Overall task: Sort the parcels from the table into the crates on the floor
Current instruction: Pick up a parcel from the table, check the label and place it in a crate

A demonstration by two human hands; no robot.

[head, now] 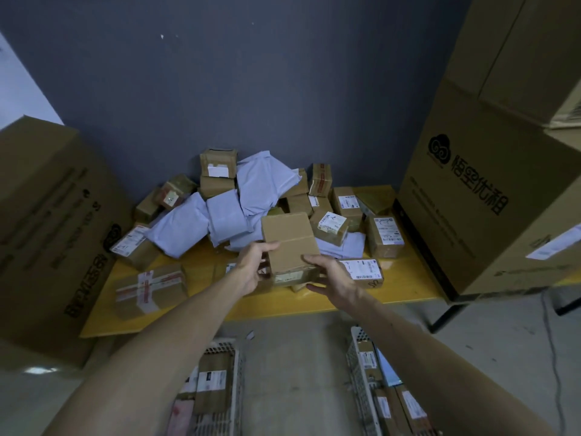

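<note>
Two hands: our left hand (251, 272) and right hand (336, 278) hold one box (289, 243) up over the table (408, 287).
Grip: fingers and thumbs of both hands curl round the low end of the box and pinch it.
Box: plain side up; we think we should turn it to find the label.
Crates: left crate (234, 372) and right crate (356, 366) sit on the floor near us, both with boxes in.
Tip: keep both hands on, then lower it in, don't drop it.
</note>
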